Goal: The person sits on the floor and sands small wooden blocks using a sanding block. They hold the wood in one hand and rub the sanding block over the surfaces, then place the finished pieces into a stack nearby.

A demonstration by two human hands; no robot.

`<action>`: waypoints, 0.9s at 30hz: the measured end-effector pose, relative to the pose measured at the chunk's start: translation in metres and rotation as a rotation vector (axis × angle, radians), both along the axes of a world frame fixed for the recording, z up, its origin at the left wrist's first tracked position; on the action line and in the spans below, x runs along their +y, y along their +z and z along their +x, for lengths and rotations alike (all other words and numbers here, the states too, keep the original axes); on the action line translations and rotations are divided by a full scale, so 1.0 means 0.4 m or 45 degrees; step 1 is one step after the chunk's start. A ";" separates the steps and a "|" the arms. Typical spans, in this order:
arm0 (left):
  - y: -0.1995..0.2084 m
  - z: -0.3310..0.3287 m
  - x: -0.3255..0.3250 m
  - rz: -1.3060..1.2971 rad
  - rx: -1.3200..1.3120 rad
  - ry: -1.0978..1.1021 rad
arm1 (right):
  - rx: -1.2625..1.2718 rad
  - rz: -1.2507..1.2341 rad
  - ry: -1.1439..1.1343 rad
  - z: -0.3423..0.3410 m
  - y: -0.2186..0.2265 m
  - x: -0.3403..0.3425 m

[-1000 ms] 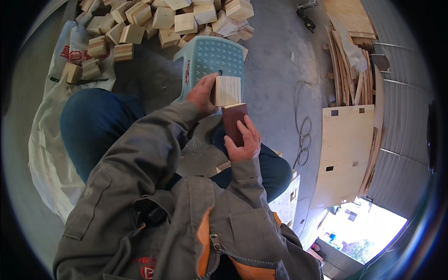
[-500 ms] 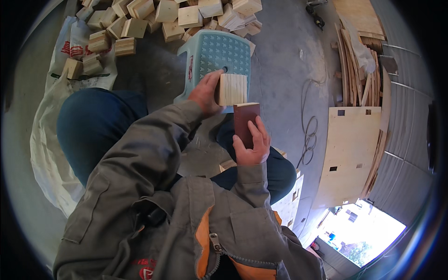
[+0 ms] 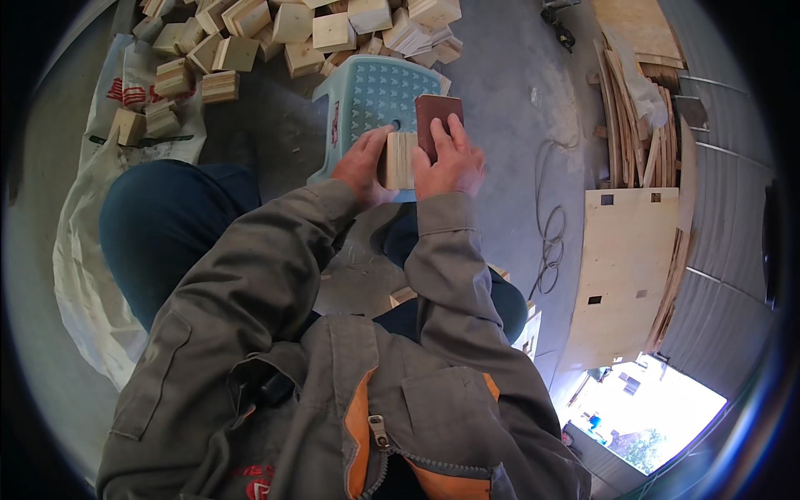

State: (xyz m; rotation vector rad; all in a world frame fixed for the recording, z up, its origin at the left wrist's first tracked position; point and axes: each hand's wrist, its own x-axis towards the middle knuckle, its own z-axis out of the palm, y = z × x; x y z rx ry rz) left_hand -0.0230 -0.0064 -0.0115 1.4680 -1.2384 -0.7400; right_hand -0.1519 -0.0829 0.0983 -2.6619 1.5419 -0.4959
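My left hand (image 3: pixel 364 168) is closed round the left side of a layered plywood block (image 3: pixel 400 160), holding it at the near part of a pale blue plastic stool (image 3: pixel 379 92). A flat sanding block (image 3: pixel 438 110) with a reddish-brown face is in my right hand (image 3: pixel 451 163), thumb and fingers on its near half. It stands tilted at the right of the plywood block, overlapping the stool's right edge. Whether the two blocks touch I cannot tell. The right hand's outer edge is slightly blurred.
Beyond the stool lies a heap of wooden blocks (image 3: pixel 333 33). A few more rest on a white woven sack (image 3: pixel 87 242) at the left. To the right are a cable (image 3: pixel 550 242) on the floor, a plywood sheet (image 3: pixel 629 258) and stacked boards (image 3: pixel 621 125).
My right hand has pushed the sanding block away from me, from the near right corner of the plywood block to past its right side. The left hand has barely shifted.
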 end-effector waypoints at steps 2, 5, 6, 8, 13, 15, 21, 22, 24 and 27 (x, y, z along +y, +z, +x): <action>-0.002 -0.002 0.000 -0.026 -0.006 0.005 | -0.038 -0.079 0.067 -0.041 -0.027 0.027; -0.008 -0.002 -0.004 -0.058 0.002 0.013 | -0.053 -0.024 0.042 -0.084 -0.013 0.140; -0.004 -0.007 -0.011 -0.057 0.008 -0.012 | -0.037 -0.019 0.034 -0.112 0.003 0.172; -0.006 0.001 -0.006 -0.032 -0.001 -0.036 | -0.024 0.015 0.044 -0.149 0.010 0.233; -0.006 -0.003 -0.003 -0.047 0.002 -0.021 | -0.028 0.043 0.045 -0.194 0.023 0.288; 0.000 -0.001 -0.002 -0.037 0.004 -0.028 | -0.043 0.012 0.047 -0.192 0.022 0.278; -0.012 -0.002 -0.004 -0.068 0.000 -0.011 | -0.037 -0.040 0.037 -0.098 -0.004 0.145; -0.014 -0.004 -0.005 -0.081 0.001 0.000 | -0.040 -0.042 0.027 -0.077 -0.009 0.116; -0.012 -0.006 -0.006 -0.078 0.011 0.009 | -0.041 -0.049 0.007 -0.042 -0.013 0.069; -0.005 -0.008 -0.005 -0.058 0.026 0.011 | 0.012 -0.003 -0.034 -0.022 -0.010 0.045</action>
